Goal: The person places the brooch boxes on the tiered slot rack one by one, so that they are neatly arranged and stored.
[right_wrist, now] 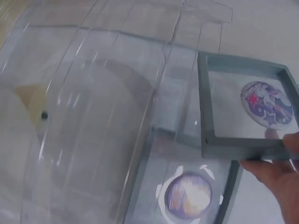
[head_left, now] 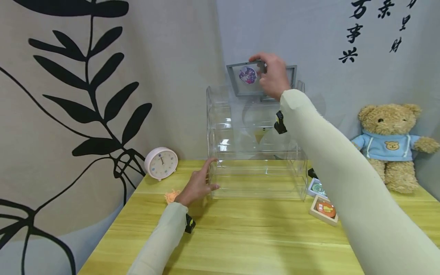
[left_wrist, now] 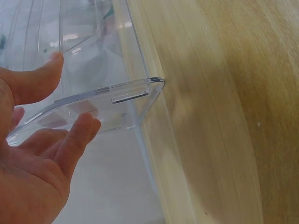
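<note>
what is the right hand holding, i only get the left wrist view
Observer: The right hand holds a grey frame with a round purple badge inside.
Operator: any more frames like that one
Observer: Yes, a second grey frame, also with a round badge, shows below the held one in the right wrist view.
Operator: ok and what's on the table right of the clear stand
Observer: In the head view, a small tan box with a round orange piece in it lies there, partly by the right sleeve.
</note>
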A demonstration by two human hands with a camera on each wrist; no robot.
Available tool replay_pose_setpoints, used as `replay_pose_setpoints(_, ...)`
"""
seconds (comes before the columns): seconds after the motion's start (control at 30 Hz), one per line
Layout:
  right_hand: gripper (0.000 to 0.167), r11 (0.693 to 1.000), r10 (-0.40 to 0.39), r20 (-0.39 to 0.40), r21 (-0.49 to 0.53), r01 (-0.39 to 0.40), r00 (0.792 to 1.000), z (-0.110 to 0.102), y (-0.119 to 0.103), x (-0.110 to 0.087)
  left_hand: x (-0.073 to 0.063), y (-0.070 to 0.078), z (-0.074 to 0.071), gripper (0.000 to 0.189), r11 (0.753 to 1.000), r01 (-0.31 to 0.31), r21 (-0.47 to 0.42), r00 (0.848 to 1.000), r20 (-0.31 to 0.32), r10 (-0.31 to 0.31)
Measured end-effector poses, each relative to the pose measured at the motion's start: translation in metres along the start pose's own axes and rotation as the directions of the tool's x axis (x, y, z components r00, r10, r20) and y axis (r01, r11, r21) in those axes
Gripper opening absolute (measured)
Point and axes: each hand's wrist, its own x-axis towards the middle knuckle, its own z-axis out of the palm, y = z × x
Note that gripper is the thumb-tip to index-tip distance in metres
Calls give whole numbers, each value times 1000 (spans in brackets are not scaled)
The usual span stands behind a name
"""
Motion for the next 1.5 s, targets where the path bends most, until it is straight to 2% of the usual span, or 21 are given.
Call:
replay_pose_setpoints(0.07, 55, 1000, -14, -12, -3, 14, 1000, 8, -4, 4, 0, 0, -1, 92, 1000, -3, 7, 1000, -10, 3)
replay_pose_setpoints(0.27, 62, 997, -72, -37, 11, 73, 997, 29, -12, 7, 0, -1, 0, 93, 1000, -8, 17, 1000, -8, 8)
replay_pose_setpoints(0.4, 63, 997, -75, -54, 29, 77, 996, 40, -14, 6, 0, -1, 1, 92, 1000, -24, 13, 1000, 5, 24)
replay_pose_setpoints(0.57, 62, 995, -84, -59, 42, 87, 995, 49, -19, 9, -3, -1, -2, 93, 1000, -5, 24, 1000, 5, 5)
replay_pose_setpoints(0.8, 59, 999, -16, -41, 32, 18, 999, 48, -21, 15, -3, -2, -5, 94, 1000, -10, 12, 1000, -9, 10)
replay_pose_setpoints(0.97, 53, 1000, -6, -94, 12, 7, 996, 49, -17, 16, -1, -3, -2, 95, 1000, -19, -3, 1000, -8, 19)
replay_pose_setpoints(1.1, 48, 999, -45, -162, -1, 45, 986, 55, -13, 18, -1, -2, 0, 94, 1000, -28, -4, 1000, -4, 28)
replay_pose_setpoints(1.2, 47, 999, -48, -193, -23, 44, 980, 62, -10, 16, -1, -3, 1, 94, 1000, -28, -10, 1000, -4, 28)
replay_pose_setpoints(1.37, 56, 999, 23, -142, -29, -27, 990, 70, -3, 10, -2, -4, 0, 95, 1000, -25, -7, 1000, 4, 25)
replay_pose_setpoints(1.5, 66, 999, 34, -68, -35, -37, 997, 73, 3, 10, -1, -3, -1, 95, 1000, -19, 2, 1000, 0, 19)
